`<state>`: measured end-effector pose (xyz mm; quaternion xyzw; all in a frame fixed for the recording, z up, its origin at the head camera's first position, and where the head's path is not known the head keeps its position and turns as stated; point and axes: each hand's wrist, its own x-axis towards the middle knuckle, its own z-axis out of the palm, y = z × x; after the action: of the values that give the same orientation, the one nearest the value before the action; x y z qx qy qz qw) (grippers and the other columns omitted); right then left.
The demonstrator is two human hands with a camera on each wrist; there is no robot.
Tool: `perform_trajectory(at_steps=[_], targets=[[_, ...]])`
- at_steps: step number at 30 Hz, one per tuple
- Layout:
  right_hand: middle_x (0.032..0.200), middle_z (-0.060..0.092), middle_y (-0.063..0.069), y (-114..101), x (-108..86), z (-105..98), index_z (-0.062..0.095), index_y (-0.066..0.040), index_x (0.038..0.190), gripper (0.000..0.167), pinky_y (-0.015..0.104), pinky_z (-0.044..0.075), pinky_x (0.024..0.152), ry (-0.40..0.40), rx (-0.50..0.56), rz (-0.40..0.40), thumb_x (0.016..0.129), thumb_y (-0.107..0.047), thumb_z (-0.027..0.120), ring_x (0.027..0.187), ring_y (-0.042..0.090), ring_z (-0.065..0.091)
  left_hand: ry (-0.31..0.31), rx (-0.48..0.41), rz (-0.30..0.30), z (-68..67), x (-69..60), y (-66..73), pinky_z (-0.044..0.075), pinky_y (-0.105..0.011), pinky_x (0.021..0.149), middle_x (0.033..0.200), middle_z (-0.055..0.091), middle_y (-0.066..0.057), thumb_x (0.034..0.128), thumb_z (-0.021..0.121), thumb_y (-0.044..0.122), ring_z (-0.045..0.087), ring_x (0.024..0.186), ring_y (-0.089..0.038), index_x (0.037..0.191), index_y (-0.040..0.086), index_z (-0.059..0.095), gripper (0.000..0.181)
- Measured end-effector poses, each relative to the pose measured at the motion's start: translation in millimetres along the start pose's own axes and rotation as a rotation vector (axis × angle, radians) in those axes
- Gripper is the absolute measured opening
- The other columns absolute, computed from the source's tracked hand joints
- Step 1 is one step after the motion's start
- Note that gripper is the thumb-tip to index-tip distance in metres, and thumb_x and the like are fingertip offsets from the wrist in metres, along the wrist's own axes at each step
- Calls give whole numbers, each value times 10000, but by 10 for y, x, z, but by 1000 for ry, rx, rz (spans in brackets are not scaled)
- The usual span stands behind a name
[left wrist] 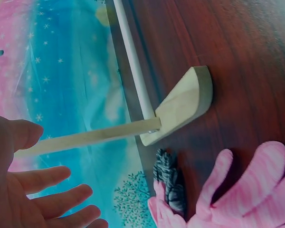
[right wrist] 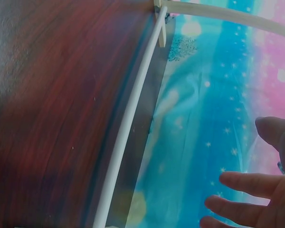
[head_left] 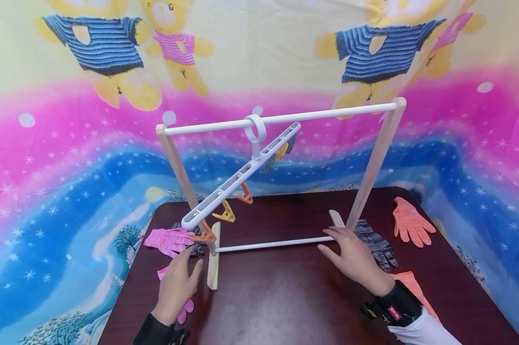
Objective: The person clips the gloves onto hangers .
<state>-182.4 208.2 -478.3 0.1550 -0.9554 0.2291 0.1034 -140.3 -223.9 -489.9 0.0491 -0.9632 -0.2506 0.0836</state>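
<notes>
A drying rack with pale wooden posts [head_left: 377, 165] and white bars stands on the table. From its top bar hangs a white clip hanger [head_left: 225, 188], slanted, with orange, yellow and grey clips along it. My left hand [head_left: 178, 282], holding nothing, is near the left wooden foot [head_left: 214, 270], above pink gloves [head_left: 169, 241]. In the left wrist view its fingers [left wrist: 61, 202] are spread beside the post. My right hand [head_left: 356, 256], also holding nothing, is by the right post's base; whether it touches the post I cannot tell. The right wrist view shows its fingers [right wrist: 242, 209] extended.
Dark grey gloves [head_left: 376, 244] lie behind my right hand, partly covered. One orange glove [head_left: 410, 223] lies at the far right, another [head_left: 414, 290] beneath my right forearm. A white lower bar [head_left: 274, 244] spans the rack's feet. A printed curtain [head_left: 259, 57] hangs behind the table.
</notes>
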Motion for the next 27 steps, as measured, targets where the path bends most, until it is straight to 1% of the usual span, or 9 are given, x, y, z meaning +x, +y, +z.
perform_trajectory(at_steps=[3, 5, 7, 9, 11, 15, 22, 27], targets=[[1388, 613, 197, -30, 2, 41, 632, -94, 1360, 522, 591, 496, 976, -11, -9, -26, 941, -400, 694, 1292, 397, 569, -17, 21, -26, -17, -21, -35, 495, -594, 990, 1448, 558, -229, 991, 619, 305, 625, 1187, -386, 1438, 28, 516, 536], [1390, 611, 197, -52, 2, 68, 631, -88, 1360, 530, 588, 482, 997, -17, -11, -40, 942, -409, 690, 1298, 398, 565, -27, 27, -39, -34, -29, -56, 500, -598, 973, 1447, 557, -232, 996, 608, 309, 629, 1174, -385, 1441, 32, 514, 532], [1389, 612, 197, -77, 0, 97, 631, -79, 1359, 539, 595, 462, 1020, -26, -14, -53, 940, -414, 690, 1301, 401, 561, -34, 27, -50, -55, -40, -74, 485, -609, 988, 1449, 549, -244, 1001, 595, 310, 608, 1215, -407, 1445, 29, 507, 533], [1390, 613, 191, -102, -4, 130, 633, -78, 1357, 548, 609, 446, 1029, -35, -16, -61, 936, -424, 691, 1306, 404, 558, -32, 25, -58, -73, -51, -95, 453, -628, 1024, 1457, 540, -252, 1003, 588, 310, 542, 1319, -433, 1449, 27, 504, 536], [1385, 618, 185, -131, -10, 164, 637, -79, 1353, 555, 614, 440, 1034, -43, -19, -70, 932, -435, 693, 1308, 408, 558, -23, 18, -63, -87, -63, -120, 429, -637, 1046, 1458, 536, -260, 1001, 589, 300, 501, 1363, -446, 1448, 17, 504, 536], [1394, 614, 170, -190, -17, 235, 633, -87, 1359, 562, 597, 449, 1038, -67, -21, -78, 938, -457, 676, 1324, 404, 548, -18, 17, -80, -103, -87, -167, 422, -651, 1044, 1468, 525, -261, 998, 592, 288, 490, 1368, -460, 1444, 17, 506, 529], [1414, 598, 165, -291, -26, 336, 614, -91, 1378, 569, 548, 474, 1033, -108, -8, -107, 948, -460, 664, 1333, 368, 545, -37, 8, -130, -132, -122, -264, 403, -658, 1057, 1493, 500, -252, 1007, 565, 309, 479, 1366, -475, 1456, 31, 490, 533], [1451, 567, 157, -365, -30, 387, 589, -116, 1409, 576, 534, 469, 1045, -173, 16, -129, 962, -474, 642, 1355, 350, 527, -45, 12, -157, -146, -166, -352, 408, -656, 1052, 1501, 492, -246, 1012, 554, 317, 471, 1370, -477, 1465, 51, 488, 530]])
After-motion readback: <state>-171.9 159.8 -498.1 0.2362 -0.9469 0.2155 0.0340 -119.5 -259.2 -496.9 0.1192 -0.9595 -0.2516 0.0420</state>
